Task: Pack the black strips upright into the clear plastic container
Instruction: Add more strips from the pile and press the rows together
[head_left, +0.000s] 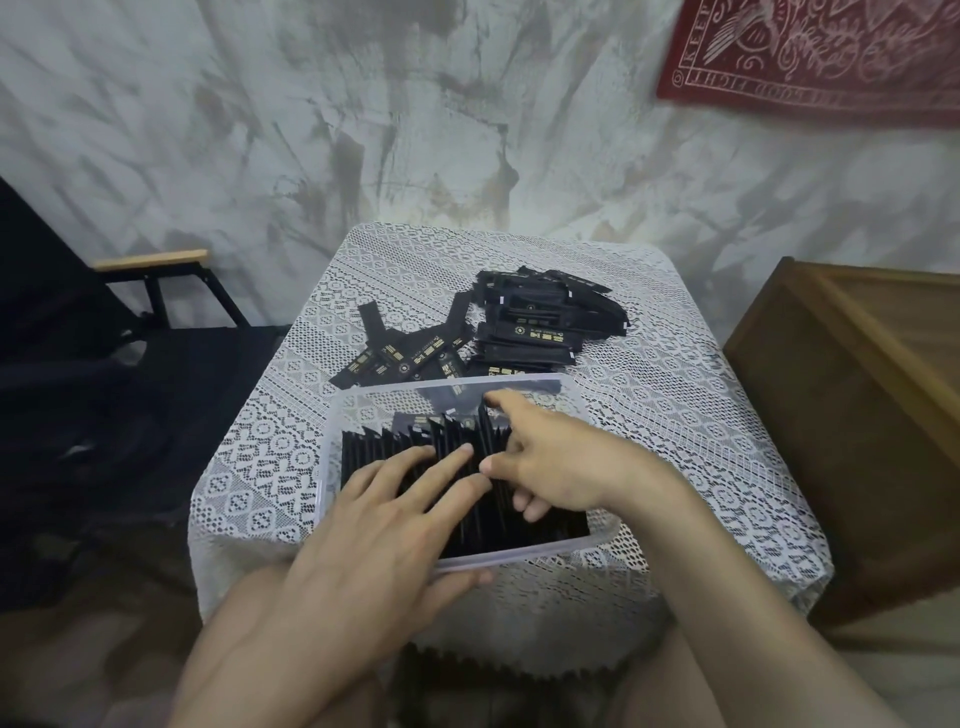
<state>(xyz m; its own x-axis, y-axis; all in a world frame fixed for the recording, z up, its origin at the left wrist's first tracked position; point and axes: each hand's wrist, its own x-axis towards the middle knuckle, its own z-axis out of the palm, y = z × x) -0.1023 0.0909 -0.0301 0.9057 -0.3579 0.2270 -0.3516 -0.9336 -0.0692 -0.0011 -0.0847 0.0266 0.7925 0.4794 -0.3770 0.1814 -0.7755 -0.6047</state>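
My left grip (374, 525) lies released, its fingers straight and flat across the tops of the upright strips (395, 441) and its thumb outside the near wall of the clear plastic container (332, 415). I judge it rests there to stop the row fanning or tipping. My right grip (561, 467) is just beside it, with thumb and curled fingers clenched on a few of those strips and the forefinger stretched along their top edge, seemingly to square them against the row. The container's far end is unfilled. The loose strips (540, 322) lie heaped on the bench (675, 395) beyond the container, well apart from both grips.
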